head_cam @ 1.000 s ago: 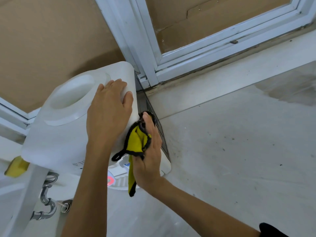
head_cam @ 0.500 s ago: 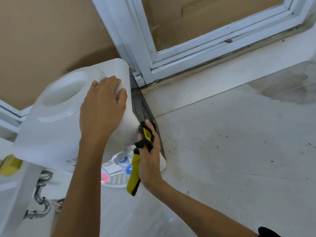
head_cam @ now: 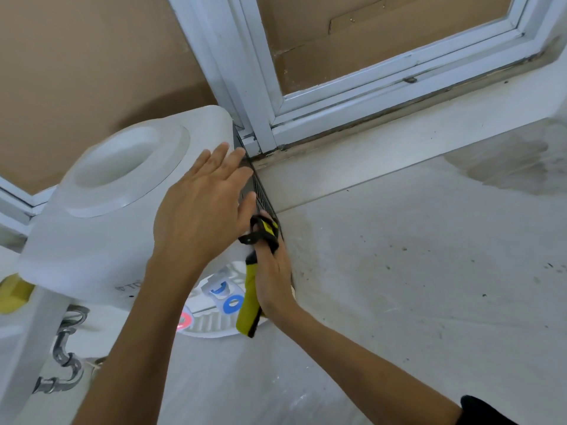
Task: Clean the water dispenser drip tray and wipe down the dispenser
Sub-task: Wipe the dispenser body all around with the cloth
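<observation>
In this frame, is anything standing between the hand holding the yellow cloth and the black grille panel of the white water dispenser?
Nothing visible does. The right hand grips the yellow black-edged cloth right at the black grille panel of the white water dispenser. The left hand lies flat on the dispenser's top corner, above and beside the cloth, not in its path.

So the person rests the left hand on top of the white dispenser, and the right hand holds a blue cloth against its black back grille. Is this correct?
Not quite: the cloth is yellow with a black edge, not blue, as the head view shows. The rest holds: the left hand rests on top of the white dispenser, and the right hand holds the cloth against the black back grille.
</observation>
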